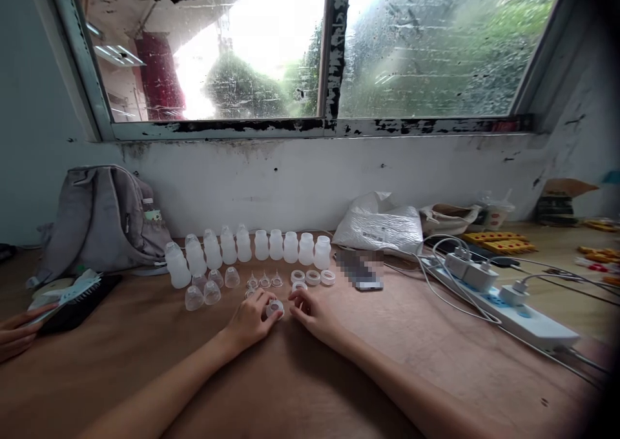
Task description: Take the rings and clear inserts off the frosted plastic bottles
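Note:
My left hand (252,321) is closed round a small white ring-shaped part (274,308) at the middle of the table. Just right of it is my right hand (310,313), its fingers curled; whether anything is between them is too small to tell. White rings (313,277) lie beyond my right hand, and clear nipples (264,280) stand beyond my left. Several frosted bottles (290,248) form a row farther back, some at the left topped with clear covers. Loose clear domed caps (212,292) rest in front of the left bottles.
Another person's hand (17,332) holds a phone-like item at the far left, near a grey backpack (94,216). A phone (369,284), silvery bag (380,228) and cabled power strip (527,319) lie to the right. A wall with a window stands behind.

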`<state>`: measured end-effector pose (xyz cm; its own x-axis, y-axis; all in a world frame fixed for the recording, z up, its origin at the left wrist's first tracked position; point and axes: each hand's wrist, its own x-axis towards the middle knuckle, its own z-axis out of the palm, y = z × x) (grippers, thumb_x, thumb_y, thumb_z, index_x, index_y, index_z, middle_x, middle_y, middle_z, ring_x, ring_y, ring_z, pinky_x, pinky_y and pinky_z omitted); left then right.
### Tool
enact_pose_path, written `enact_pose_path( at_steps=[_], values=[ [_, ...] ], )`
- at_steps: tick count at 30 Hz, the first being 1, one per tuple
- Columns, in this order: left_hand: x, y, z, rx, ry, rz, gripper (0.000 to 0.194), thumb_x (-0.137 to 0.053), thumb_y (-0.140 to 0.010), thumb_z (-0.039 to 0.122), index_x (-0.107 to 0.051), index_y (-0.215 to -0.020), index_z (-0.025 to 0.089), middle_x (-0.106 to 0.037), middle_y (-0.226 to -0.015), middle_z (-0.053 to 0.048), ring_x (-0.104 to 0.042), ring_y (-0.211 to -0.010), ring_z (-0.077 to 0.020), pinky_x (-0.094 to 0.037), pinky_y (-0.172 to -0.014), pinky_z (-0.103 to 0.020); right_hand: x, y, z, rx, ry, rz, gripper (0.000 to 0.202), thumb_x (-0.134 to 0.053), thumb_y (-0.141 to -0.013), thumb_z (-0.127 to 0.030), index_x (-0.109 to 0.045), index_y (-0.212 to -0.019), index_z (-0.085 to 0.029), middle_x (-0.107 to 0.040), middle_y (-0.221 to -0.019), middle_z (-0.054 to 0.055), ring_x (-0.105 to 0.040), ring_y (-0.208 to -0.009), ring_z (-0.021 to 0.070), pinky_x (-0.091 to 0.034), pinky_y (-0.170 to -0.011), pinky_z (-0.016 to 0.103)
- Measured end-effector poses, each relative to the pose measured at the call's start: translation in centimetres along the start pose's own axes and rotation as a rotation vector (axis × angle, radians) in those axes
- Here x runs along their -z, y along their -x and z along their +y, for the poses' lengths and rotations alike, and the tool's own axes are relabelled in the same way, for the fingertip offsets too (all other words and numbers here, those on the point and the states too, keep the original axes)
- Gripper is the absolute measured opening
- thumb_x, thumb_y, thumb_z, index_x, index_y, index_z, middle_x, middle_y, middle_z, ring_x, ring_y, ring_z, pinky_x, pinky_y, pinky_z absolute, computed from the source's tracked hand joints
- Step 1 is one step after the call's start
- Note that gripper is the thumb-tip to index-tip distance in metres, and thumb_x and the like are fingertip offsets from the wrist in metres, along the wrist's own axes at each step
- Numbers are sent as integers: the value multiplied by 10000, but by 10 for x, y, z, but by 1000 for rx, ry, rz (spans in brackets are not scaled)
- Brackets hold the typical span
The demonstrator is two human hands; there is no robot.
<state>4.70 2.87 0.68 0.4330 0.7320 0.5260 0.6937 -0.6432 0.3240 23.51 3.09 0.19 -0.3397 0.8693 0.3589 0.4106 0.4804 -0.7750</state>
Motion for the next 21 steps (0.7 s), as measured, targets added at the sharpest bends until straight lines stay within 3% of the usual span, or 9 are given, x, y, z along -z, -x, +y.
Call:
enact_pose_path(
  at_steps=[5,8,15,21],
  values=[
    [-5,8,-3,7,229,-31,186,-514,-771,261,-501,-946,197,-544,-853,-26,-539,-730,-138,-465,-665,-253,-10,5,-2,180,279,-31,412,-519,-723,-197,-426,-1124,-207,-520,-905,47,-521,-763,157,-424,-682,279],
    [-3,7,-5,-32,274,-39,205,-505,-771,208,-487,-975,200,-554,-899,-30,-542,-791,-145,-464,-710,-262,-14,8,-2,204,361,-44,408,-519,-746,-242,-406,-1138,-218,-492,-1005,67,-518,-850,182,-420,-742,306],
    [-3,11,-4,-113,192,-52,203,-444,-785,134,-483,-978,183,-572,-904,-40,-546,-842,-154,-448,-767,-274,-16,9,0,168,429,-38,336,-527,-758,-341,-449,-1061,-218,-501,-1003,50,-535,-708,139,-432,-677,274],
    [-5,9,-3,-140,127,-7,164,-378,-808,115,-501,-905,164,-582,-817,-43,-556,-753,-147,-458,-698,-264,-20,8,2,159,429,-36,373,-568,-720,-353,-465,-1049,-211,-569,-922,31,-540,-727,145,-412,-657,249]
  ],
)
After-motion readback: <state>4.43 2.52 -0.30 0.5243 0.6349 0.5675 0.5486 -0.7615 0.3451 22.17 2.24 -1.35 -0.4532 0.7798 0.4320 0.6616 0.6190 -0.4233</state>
